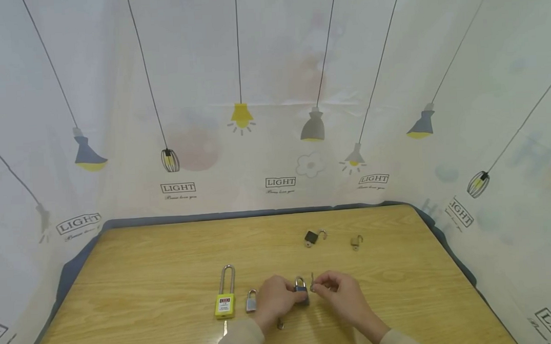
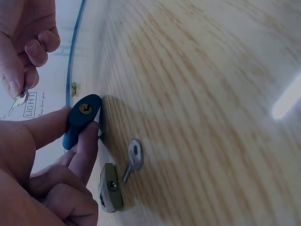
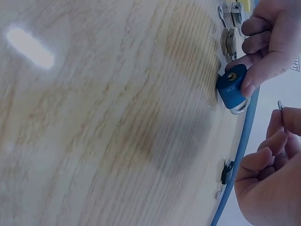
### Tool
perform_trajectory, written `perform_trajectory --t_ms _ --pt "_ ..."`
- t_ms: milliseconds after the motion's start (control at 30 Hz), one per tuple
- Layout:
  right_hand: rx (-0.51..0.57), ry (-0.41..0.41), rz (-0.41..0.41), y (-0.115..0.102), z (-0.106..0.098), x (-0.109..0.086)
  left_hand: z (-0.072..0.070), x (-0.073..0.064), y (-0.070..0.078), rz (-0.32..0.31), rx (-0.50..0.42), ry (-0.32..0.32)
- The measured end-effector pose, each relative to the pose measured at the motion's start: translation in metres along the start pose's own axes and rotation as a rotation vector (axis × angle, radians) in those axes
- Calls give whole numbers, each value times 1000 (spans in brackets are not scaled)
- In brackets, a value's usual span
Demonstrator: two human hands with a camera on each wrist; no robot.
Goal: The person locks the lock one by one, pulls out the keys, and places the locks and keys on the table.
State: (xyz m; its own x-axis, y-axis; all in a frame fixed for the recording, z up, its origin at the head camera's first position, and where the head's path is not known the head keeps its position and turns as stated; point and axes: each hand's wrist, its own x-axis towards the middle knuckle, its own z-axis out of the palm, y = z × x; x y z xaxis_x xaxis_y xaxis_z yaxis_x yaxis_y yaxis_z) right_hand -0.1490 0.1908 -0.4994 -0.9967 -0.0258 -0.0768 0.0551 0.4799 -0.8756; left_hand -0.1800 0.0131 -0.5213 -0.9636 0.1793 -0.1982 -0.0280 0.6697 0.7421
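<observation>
My left hand (image 1: 277, 296) pinches a blue padlock (image 1: 301, 289) between thumb and fingers. The lock stands on the table, shackle up. In the left wrist view the keyhole of this blue padlock (image 2: 83, 117) faces the camera with no key in it. To its right, my right hand (image 1: 341, 295) holds a small key (image 2: 19, 100) between thumb and fingertips, apart from the lock. A metal padlock (image 2: 110, 188) lies below the left hand's fingers in the left wrist view, beside a loose silver key (image 2: 135, 155).
A yellow long-shackle padlock (image 1: 224, 306) and a silver padlock (image 1: 251, 302) are left of my hands. Farther back on the wooden table (image 1: 168, 259) lie a black padlock (image 1: 311, 237) and a small brass-coloured padlock (image 1: 355, 242), shackles open. A printed curtain (image 1: 275, 156) surrounds the table.
</observation>
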Motion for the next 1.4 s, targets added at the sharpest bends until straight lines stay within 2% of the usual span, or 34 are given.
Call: perform_trajectory --t_ms 533,733,1167,1267,1400 --pt "-59 -34 48 -1 0 -1 0 -3 8 -52 92 52" --pt "-78 -48 44 0 0 -2 0 -3 7 -43 128 69" --pt "-136 -41 18 0 0 -4 0 -1 5 -20 181 61" --pt "-155 -44 28 0 1 -4 -5 -3 5 7 168 72" --pt "-172 -67 43 0 1 -5 -18 -4 7 28 116 73"
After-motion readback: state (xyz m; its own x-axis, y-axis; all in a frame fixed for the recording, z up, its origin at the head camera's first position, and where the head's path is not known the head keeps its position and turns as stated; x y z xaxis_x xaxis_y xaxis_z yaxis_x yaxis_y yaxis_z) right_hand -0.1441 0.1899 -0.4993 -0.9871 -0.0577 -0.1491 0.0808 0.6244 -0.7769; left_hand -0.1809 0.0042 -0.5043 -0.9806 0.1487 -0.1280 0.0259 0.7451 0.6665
